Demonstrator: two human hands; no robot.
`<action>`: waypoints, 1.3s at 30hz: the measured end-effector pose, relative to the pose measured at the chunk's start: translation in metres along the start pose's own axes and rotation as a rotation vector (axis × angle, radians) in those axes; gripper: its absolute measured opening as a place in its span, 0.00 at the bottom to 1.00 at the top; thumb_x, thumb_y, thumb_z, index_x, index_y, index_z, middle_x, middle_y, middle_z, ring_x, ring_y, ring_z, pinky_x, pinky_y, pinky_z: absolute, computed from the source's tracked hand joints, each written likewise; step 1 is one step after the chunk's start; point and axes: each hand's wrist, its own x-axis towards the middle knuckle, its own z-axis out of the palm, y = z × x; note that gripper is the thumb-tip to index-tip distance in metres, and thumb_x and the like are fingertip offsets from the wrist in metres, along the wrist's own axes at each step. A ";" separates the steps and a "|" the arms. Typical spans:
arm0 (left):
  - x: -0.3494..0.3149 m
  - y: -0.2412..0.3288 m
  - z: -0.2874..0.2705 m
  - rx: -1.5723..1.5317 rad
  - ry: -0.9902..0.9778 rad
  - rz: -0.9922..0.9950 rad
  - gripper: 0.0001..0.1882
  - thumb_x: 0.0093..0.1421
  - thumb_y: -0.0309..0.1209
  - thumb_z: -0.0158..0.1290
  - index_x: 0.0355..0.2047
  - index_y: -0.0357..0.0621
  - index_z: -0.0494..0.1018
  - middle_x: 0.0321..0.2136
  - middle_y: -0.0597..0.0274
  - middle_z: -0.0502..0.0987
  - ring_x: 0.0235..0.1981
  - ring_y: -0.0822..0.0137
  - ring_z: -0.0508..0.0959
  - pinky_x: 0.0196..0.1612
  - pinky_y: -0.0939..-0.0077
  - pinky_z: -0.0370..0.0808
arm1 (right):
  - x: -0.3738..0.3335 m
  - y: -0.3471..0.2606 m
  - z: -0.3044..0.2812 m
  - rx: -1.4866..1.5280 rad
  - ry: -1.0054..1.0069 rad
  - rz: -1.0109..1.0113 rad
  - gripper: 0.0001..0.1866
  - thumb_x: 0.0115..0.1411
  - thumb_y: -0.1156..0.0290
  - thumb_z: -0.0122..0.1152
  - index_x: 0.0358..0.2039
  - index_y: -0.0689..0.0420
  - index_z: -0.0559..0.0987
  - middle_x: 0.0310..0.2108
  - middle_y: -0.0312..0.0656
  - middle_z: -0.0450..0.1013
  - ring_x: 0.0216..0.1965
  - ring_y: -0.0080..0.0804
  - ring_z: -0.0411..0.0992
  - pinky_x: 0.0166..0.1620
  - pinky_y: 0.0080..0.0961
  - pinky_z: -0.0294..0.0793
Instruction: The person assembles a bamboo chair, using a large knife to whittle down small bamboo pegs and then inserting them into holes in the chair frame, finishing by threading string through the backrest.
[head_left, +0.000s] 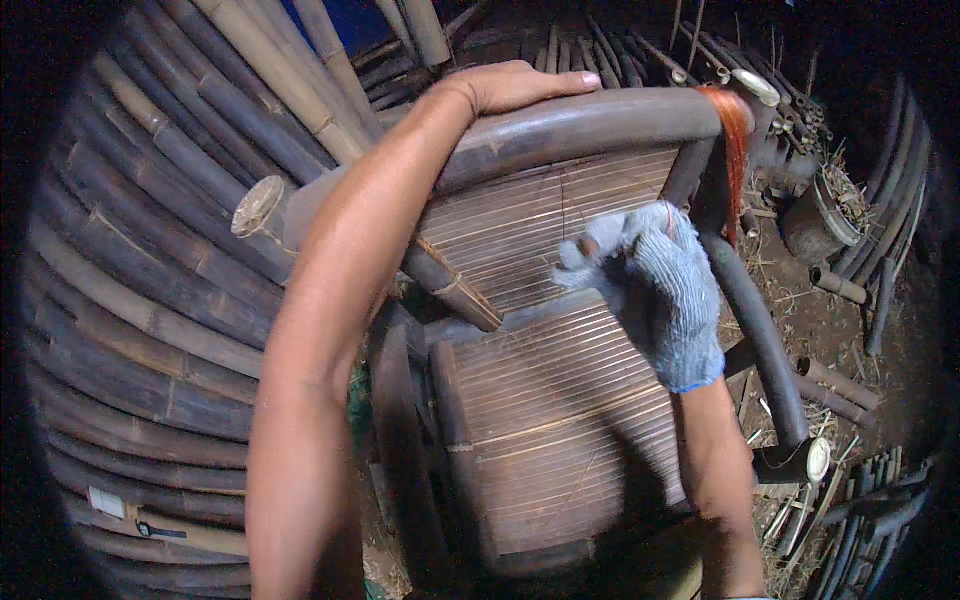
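Observation:
A bamboo chair (560,430) fills the middle of the view, with a slatted seat and a slatted backrest (500,225). My bare left hand (515,88) lies over its thick dark top rail (590,128), the fingers partly hidden behind it. Over the backrest is my right hand (655,265), in a grey knit glove with a blue cuff. Its fingers are curled near the slats; whatever they may hold is too hidden to name. Orange cord (735,150) is wound around the rail's right end and hangs down.
Dark bamboo poles (150,270) line up along the left. On them lie a black wristwatch (160,531) and a small white item (106,502). At the right a bucket (825,225) holds shavings, among cut bamboo pieces (835,390) and scraps on the ground.

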 end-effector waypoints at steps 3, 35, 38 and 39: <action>-0.005 0.001 0.002 0.174 0.314 0.116 0.44 0.52 0.72 0.48 0.38 0.37 0.82 0.39 0.41 0.81 0.44 0.46 0.80 0.51 0.60 0.75 | -0.038 -0.018 -0.021 -0.888 0.332 -0.003 0.18 0.59 0.60 0.64 0.43 0.60 0.76 0.37 0.43 0.76 0.41 0.33 0.73 0.47 0.29 0.72; -0.311 0.202 0.212 -0.318 0.001 0.409 0.09 0.62 0.30 0.51 0.29 0.39 0.77 0.25 0.51 0.79 0.23 0.56 0.80 0.28 0.62 0.77 | -0.261 -0.120 -0.046 -0.435 0.046 0.341 0.26 0.71 0.59 0.39 0.58 0.67 0.69 0.51 0.54 0.73 0.53 0.46 0.72 0.58 0.37 0.69; -0.298 0.130 0.193 -0.546 0.370 0.191 0.15 0.65 0.35 0.49 0.28 0.38 0.78 0.22 0.46 0.78 0.26 0.58 0.81 0.29 0.67 0.75 | -0.229 -0.114 0.024 -1.356 0.618 -0.376 0.23 0.65 0.66 0.49 0.56 0.67 0.70 0.51 0.57 0.71 0.56 0.52 0.68 0.60 0.43 0.64; -0.295 0.104 0.185 -0.577 0.499 0.159 0.15 0.66 0.36 0.49 0.29 0.38 0.78 0.21 0.46 0.77 0.24 0.62 0.81 0.28 0.66 0.74 | -0.223 -0.107 0.037 -1.624 0.811 -0.644 0.22 0.63 0.68 0.52 0.55 0.67 0.70 0.51 0.58 0.70 0.56 0.53 0.66 0.61 0.44 0.63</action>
